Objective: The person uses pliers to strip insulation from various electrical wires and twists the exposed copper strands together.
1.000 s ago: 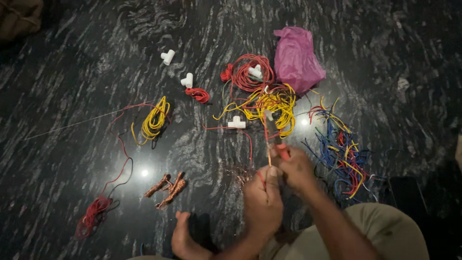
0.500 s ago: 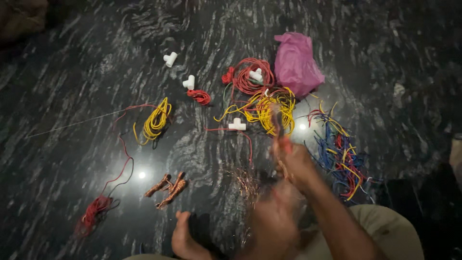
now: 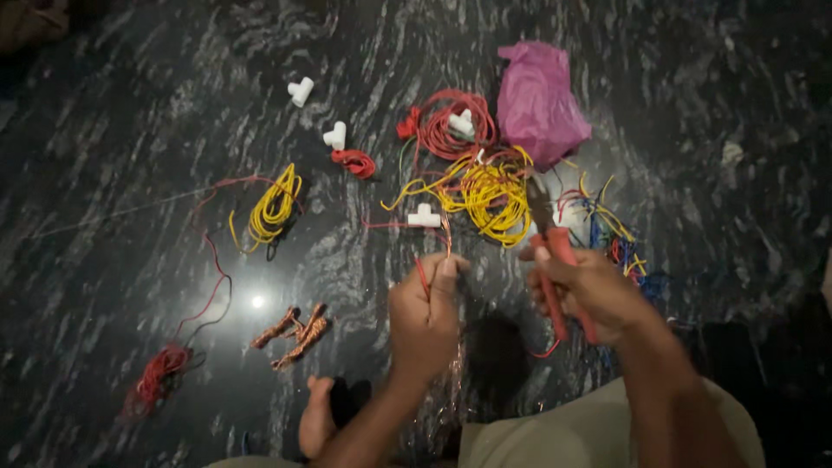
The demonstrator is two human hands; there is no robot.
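Between fingers of left hand (image 3: 425,316): red wire (image 3: 422,277) (pinched upright); right hand (image 3: 589,290) grips pliers (image 3: 555,260).

dim light overall; one bright glare spot on the dark polished floor (image 3: 121,104), left of my left hand (image 3: 425,316). corners fall into shadow, and my right hand (image 3: 589,290) looks slightly blurred.

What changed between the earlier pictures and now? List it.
The two hands, close together a second ago, have drawn apart: the left hand pinches a red wire, the right hand grips red-handled pliers. The yellow wire bundle, pink bag and white fittings stayed put.
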